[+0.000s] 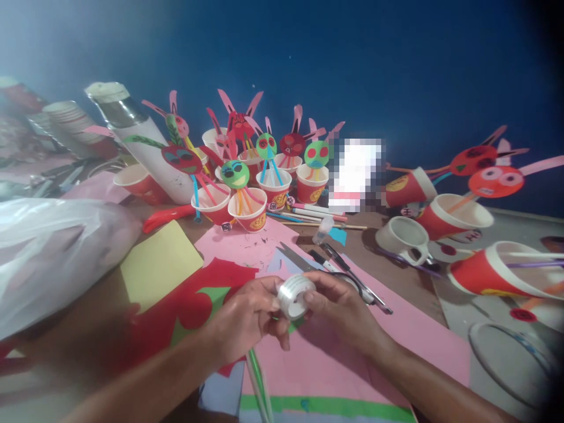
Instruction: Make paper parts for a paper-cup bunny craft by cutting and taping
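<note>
Between both hands, above the pink paper (326, 370), is a roll of clear tape (294, 296) with its hollow core turned partly toward me. My left hand (249, 314) pinches the roll's left side with thumb and fingers. On the opposite side, my right hand (339, 308) grips the rim, its thumb at the core. Just beyond the roll lie scissors (296, 257), their handles partly hidden behind my right hand. A black pen (352, 270) rests beside them. Red paper (163, 329) and green paper scraps are under and beside my left forearm.
Several red paper cups (304, 187) with paper-faced figures stand along the back. A white mug (403, 238) and more cups (489, 270) are at right. A plastic bag (57, 258) and yellow paper (161, 264) lie left. A flask (145, 141) leans behind; a blurred-out screen (355, 173) stands by the wall.
</note>
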Available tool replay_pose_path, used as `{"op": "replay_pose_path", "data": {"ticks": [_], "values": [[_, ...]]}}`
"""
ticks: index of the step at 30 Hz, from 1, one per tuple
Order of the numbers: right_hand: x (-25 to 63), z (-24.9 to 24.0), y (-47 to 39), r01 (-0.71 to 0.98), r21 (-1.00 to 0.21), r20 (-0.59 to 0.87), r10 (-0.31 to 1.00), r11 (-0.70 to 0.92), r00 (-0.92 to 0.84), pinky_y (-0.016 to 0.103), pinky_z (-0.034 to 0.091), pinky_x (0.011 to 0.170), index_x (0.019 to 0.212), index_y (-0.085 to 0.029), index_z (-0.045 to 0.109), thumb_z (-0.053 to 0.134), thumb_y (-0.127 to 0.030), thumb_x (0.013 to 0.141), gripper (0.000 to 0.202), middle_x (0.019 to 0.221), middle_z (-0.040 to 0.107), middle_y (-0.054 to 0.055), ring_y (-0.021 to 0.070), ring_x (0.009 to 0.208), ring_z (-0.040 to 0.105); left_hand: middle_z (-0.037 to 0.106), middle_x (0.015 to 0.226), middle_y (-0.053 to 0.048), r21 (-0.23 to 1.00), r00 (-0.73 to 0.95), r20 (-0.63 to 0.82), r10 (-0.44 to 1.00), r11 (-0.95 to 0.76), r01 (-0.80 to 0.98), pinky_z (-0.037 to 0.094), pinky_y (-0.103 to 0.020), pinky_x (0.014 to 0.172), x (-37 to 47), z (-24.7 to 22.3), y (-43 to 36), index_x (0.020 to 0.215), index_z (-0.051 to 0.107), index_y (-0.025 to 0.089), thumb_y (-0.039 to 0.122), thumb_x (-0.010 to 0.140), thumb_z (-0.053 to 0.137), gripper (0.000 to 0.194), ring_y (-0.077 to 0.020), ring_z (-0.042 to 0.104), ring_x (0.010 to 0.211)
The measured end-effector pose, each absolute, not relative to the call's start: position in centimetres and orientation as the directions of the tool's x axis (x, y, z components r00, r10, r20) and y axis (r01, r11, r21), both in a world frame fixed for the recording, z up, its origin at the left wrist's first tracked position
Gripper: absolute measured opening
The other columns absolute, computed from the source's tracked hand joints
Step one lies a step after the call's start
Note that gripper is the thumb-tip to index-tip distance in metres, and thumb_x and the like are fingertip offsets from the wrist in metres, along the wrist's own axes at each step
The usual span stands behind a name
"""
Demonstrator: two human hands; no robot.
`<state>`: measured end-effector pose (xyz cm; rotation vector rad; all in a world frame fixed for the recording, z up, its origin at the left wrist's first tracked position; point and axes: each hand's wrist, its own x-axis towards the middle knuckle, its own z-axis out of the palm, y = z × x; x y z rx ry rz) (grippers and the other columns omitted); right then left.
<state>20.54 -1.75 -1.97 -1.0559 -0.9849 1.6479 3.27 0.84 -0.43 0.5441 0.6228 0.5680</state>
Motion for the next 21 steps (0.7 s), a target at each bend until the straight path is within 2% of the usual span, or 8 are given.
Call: {"op": "replay_pose_path", "data": {"ticks": [4,6,9,11,14,17,21], "values": [[20.6,-2.3,-1.8,-0.263,-0.923,-0.224,0.948,-0.280,-0.225,0.024,0.045,0.054,0.085,-0.019,0.066,0.067,-0.041,0.076,0.023,0.069,0.062,-0.001,0.0102,0.055,0.053,0.055,0.058,-0.002,0.667,0.673,-0.328,0.663,0.667,-0.332,0.050,-0.023,0.047,3.3,-0.4,0.8,0.079,0.060,0.009,0.017,0.066,0.056,0.015,-0.0085,0.048,0.047],[20.8,-2.1,-1.9,-0.177,-0.955,-0.196,0.954,-0.238,-0.227,0.025,0.046,0.059,0.092,-0.021,0.065,0.063,-0.039,0.081,0.021,0.075,0.064,0.000,0.0124,0.063,0.057,0.053,0.055,0.000,0.695,0.652,-0.335,0.680,0.646,-0.316,0.049,-0.022,0.045,3.3,-0.3,0.7,0.078,0.059,0.010,0.020,0.069,0.058,0.014,-0.0077,0.046,0.045],[21.5,-1.3,-1.9,0.168,-0.986,-0.057,0.971,-0.018,-0.231,0.027,0.046,0.071,0.112,-0.028,0.058,0.059,-0.034,0.085,0.028,0.095,0.065,0.001,0.0169,0.083,0.060,0.049,0.049,0.003,0.759,0.622,-0.365,0.693,0.608,-0.231,0.046,-0.023,0.042,3.2,-0.3,0.6,0.077,0.060,0.010,0.027,0.070,0.059,0.018,-0.0063,0.040,0.038],[21.9,-0.8,-1.8,0.381,-0.910,0.053,0.958,0.163,-0.283,0.028,0.044,0.076,0.119,-0.030,0.054,0.057,-0.030,0.086,0.033,0.105,0.063,0.001,0.0181,0.091,0.059,0.049,0.047,0.003,0.809,0.610,-0.381,0.694,0.570,-0.143,0.045,-0.023,0.042,3.2,-0.4,0.5,0.077,0.059,0.011,0.028,0.070,0.060,0.019,-0.0063,0.039,0.036],[22.3,-0.3,-1.5,0.455,-0.832,0.148,0.917,0.317,-0.369,0.027,0.042,0.080,0.115,-0.029,0.057,0.053,-0.027,0.089,0.026,0.107,0.062,0.001,0.0175,0.095,0.058,0.050,0.049,0.002,0.831,0.603,-0.405,0.687,0.551,-0.070,0.043,-0.023,0.042,3.0,-0.5,0.4,0.074,0.058,0.012,0.028,0.070,0.061,0.017,-0.0062,0.040,0.035],[22.1,-0.2,-1.5,0.448,-0.856,0.111,0.938,0.258,-0.329,0.027,0.043,0.077,0.104,-0.027,0.062,0.055,-0.029,0.088,0.017,0.097,0.064,0.001,0.0175,0.090,0.059,0.049,0.049,0.002,0.823,0.623,-0.402,0.671,0.563,-0.075,0.043,-0.023,0.043,3.0,-0.5,0.4,0.077,0.060,0.012,0.029,0.069,0.059,0.020,-0.0064,0.040,0.036],[21.4,-0.6,-1.8,0.304,-0.952,-0.047,0.975,0.021,-0.216,0.027,0.045,0.071,0.094,-0.023,0.064,0.057,-0.032,0.086,0.014,0.083,0.065,0.000,0.0184,0.082,0.060,0.052,0.051,0.001,0.832,0.623,-0.386,0.680,0.549,-0.084,0.042,-0.022,0.043,2.9,-0.4,0.5,0.082,0.062,0.010,0.028,0.067,0.059,0.024,-0.0072,0.042,0.038]]}}
